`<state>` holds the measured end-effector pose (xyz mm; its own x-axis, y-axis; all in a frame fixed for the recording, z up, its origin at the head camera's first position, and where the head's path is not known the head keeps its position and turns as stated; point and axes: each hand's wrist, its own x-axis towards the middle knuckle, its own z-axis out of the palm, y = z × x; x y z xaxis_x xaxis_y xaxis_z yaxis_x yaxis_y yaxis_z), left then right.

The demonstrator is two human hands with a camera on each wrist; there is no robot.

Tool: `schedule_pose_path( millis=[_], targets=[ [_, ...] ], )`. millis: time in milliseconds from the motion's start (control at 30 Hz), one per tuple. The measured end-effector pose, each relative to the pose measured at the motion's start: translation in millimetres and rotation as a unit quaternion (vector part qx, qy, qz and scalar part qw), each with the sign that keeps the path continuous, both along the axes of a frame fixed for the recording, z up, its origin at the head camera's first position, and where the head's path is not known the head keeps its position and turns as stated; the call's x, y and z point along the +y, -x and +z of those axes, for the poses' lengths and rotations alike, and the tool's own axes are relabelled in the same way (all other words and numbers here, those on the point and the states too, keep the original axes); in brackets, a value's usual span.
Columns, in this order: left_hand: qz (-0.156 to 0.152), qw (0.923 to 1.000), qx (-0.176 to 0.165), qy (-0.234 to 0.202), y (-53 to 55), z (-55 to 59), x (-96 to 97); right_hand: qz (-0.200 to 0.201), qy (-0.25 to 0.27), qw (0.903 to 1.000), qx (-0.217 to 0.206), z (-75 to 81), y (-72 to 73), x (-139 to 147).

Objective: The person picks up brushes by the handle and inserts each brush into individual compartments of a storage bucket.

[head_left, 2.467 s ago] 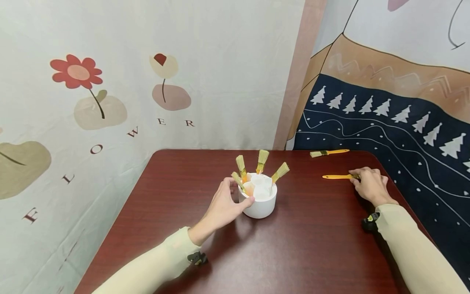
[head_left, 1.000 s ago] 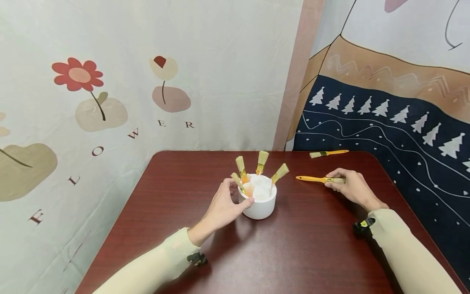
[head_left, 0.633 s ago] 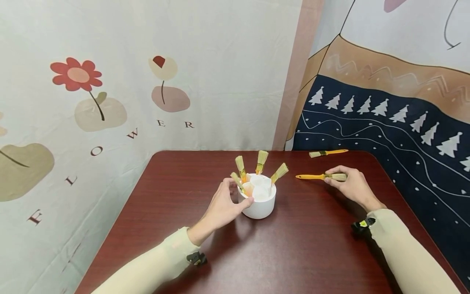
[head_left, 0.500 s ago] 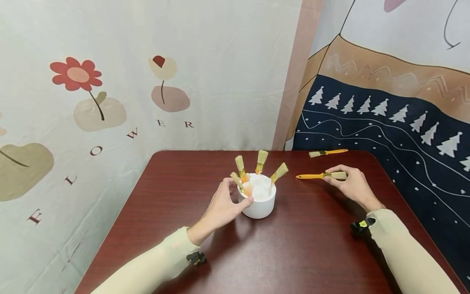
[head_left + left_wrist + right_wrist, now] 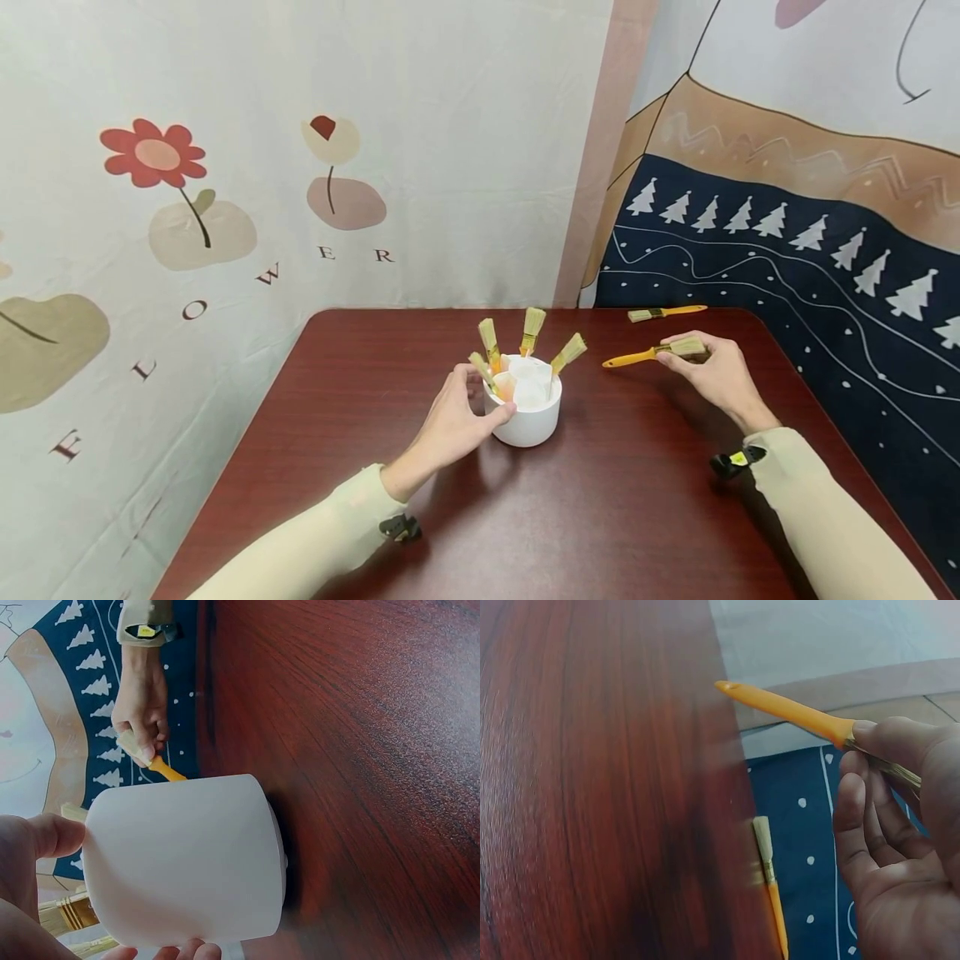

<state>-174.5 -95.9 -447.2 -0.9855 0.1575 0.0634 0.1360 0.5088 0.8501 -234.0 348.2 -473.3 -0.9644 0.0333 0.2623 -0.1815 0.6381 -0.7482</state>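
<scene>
My left hand (image 5: 457,421) grips a round white divided holder (image 5: 531,427) by its left side, thumb at the front and fingers behind. Several paintbrushes (image 5: 531,329) stand in the holder with their pale bristles up, fanned outward. To the right, my right hand (image 5: 723,375) pinches a paintbrush (image 5: 633,358) between thumb and fingers near its metal band. Its yellow handle points left and slants down, and the bristles lie by the fingers. In the right wrist view the handle (image 5: 780,709) sticks out past the thumb, above the tabletop.
Another yellow-handled paintbrush (image 5: 678,310) lies at the back right edge of the dark red wooden table (image 5: 585,517). Behind the table hang a pale curtain (image 5: 465,167) with flower prints and a navy one (image 5: 750,258) with white trees.
My right hand has picked up the paintbrush at the right and brought it leftward, lately tipping its handle end lower and its bristles up. The left hand stays on the holder.
</scene>
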Motion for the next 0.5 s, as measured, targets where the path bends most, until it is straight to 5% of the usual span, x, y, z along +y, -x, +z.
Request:
schedule_pose_path(
  millis=[500],
  targets=[
    [0.001, 1.0000, -0.003, 0.003, 0.2, 0.3, -0.1, 0.014, 0.042, 0.9989, 0.014, 12.2, -10.6, -15.9]
  ],
)
